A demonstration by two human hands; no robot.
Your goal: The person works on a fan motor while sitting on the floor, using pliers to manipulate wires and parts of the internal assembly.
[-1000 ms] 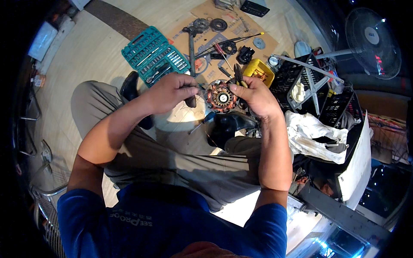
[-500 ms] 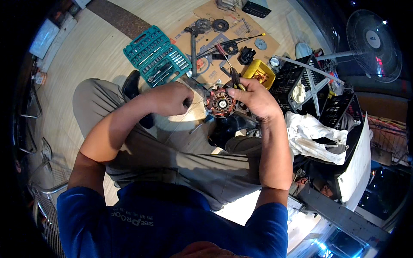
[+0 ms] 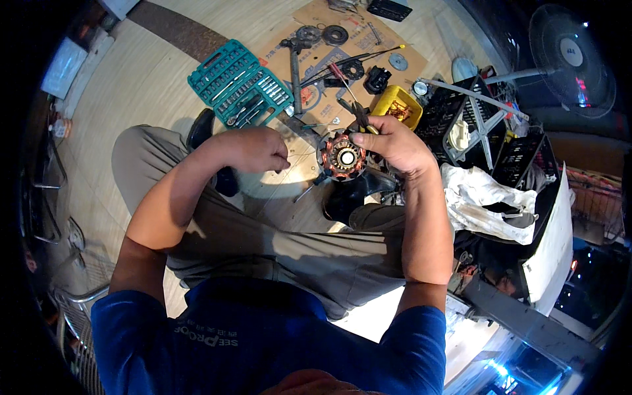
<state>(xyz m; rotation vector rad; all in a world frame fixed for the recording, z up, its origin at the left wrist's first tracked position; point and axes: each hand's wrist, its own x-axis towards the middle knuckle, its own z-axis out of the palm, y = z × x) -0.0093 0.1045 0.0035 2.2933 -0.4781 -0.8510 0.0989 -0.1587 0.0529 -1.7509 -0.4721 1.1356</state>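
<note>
My right hand (image 3: 400, 146) is closed round a pair of pliers (image 3: 370, 126) with yellow and dark handles. Its thumb lies at the rim of a round motor core with copper windings (image 3: 334, 166), which it also holds. My left hand (image 3: 258, 150) hovers left of the core, its fingers curled and pressed together. Faint thin lines show between that hand and the core; what it pinches is too fine to name. A screwdriver with a red handle (image 3: 337, 70) lies just beyond the pliers.
An open green socket set (image 3: 240, 85) lies at the far left. Beyond my hands, a cardboard sheet (image 3: 411, 56) bears a hammer (image 3: 295, 76) and dark round parts. At right are a yellow tub (image 3: 416, 104), black crates (image 3: 442, 118), a white cloth (image 3: 490, 204) and a fan (image 3: 571, 56).
My left hand has moved slightly down and left, its fingers turning downward. The motor core has shifted a little right in my right hand, its face turned somewhat.
</note>
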